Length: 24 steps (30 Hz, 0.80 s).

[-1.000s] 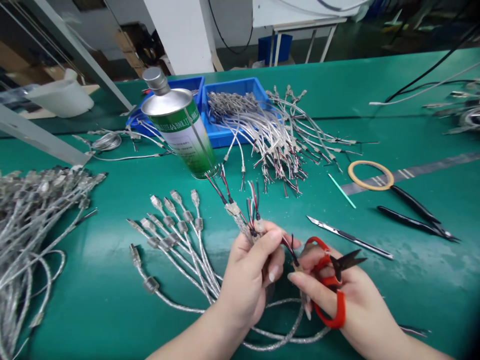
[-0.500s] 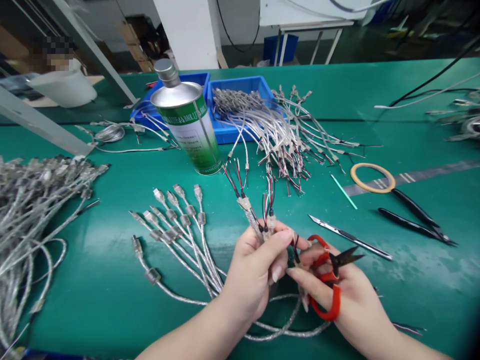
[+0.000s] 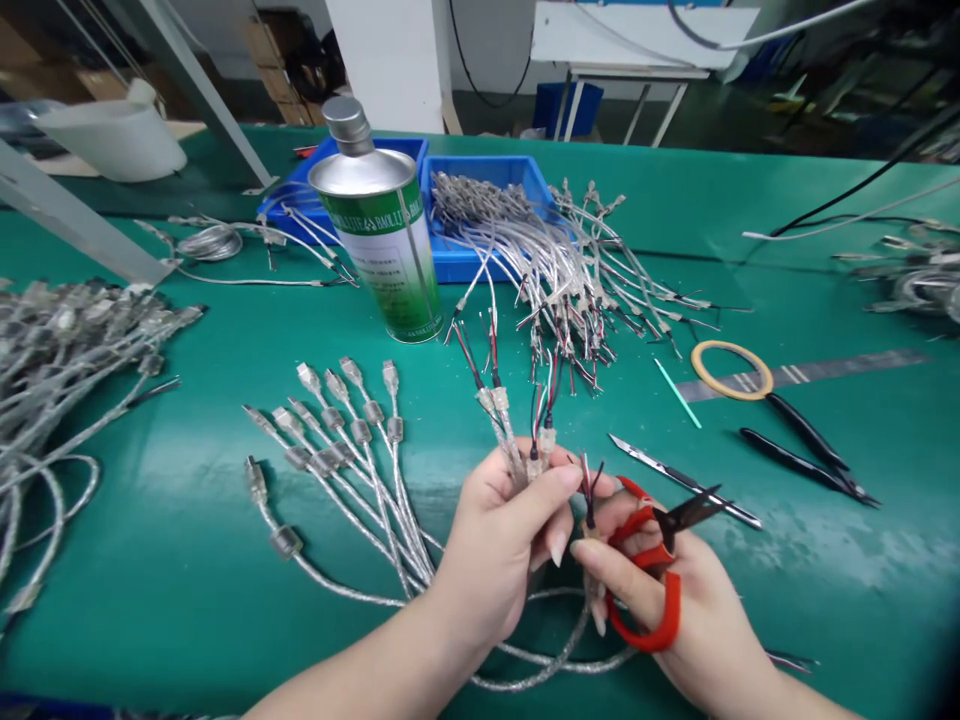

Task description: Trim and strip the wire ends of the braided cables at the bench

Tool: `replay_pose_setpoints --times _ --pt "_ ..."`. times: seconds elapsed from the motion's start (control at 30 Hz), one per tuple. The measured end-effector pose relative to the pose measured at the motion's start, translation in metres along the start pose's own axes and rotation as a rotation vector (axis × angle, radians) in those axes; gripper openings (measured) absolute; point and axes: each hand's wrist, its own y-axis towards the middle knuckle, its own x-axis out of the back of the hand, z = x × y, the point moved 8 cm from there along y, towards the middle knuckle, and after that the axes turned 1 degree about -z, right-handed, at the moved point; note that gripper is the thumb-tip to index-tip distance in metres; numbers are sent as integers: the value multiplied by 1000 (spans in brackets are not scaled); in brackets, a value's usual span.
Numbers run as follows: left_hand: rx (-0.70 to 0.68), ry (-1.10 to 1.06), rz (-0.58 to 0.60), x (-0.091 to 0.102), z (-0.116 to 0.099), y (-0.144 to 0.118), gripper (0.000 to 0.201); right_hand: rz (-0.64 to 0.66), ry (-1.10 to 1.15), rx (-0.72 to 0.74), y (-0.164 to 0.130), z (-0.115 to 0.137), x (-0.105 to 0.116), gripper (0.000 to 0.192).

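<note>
Left hand (image 3: 499,545) gripping cable ends (image 3: 517,450) upright, right hand (image 3: 675,600) clasping red snips (image 3: 652,575), pinching one wire

We held a bunch of silvery braided cables (image 3: 517,465) low in the centre of the frame, their stripped ends pointing up with short red and black wires fanned out. Their far ends, fitted with metal plugs (image 3: 330,420), lay spread on the green surface to the left. Red-handled snips (image 3: 652,575) sat just right of the bunch, black blades pointing right, slightly apart.
</note>
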Motion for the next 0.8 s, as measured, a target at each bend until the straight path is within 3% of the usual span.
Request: replay_pose_setpoints --times 0.3,0.4,0.57,0.7,0.8 --pt "-62 39 -16 0 -4 -2 12 -38 -39 65 1 5 2 32" --pt "1 99 -3 1 0 -2 17 34 -31 6 1 4 -1 33" --pt "125 210 158 -5 4 -3 17 175 3 25 -3 13 -4 30" --pt "159 206 224 -8 1 -4 17 335 75 -43 -5 13 -14 32" --pt "87 202 185 -7 -3 -1 16 246 35 4 -1 17 -9 30"
